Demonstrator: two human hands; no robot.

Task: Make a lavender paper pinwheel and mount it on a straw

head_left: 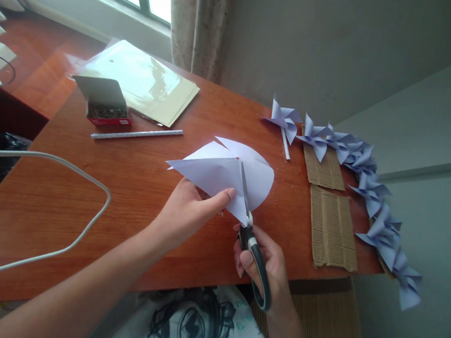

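Observation:
My left hand point(202, 201) pinches a white sheet of paper point(213, 170) near its lower edge, thumb on top. The sheet has slits running in towards a small reddish mark at its middle, and its pieces spread and curl apart. In my right hand point(267, 257) are scissors point(253, 242) with black and white handles, fingers through the loops. Their blades lie along the paper, pointing up towards the middle mark, just right of my left thumb. The lower blade is hidden by the sheet.
Finished paper pinwheels point(371, 192) line the table's right edge beside corrugated cardboard pieces point(331, 228). Another pinwheel point(285, 119) on a white stick lies behind. At left are a rolled paper stick point(137, 134), an open small box point(108, 111), a paper stack point(138, 80) and a white cable point(104, 195).

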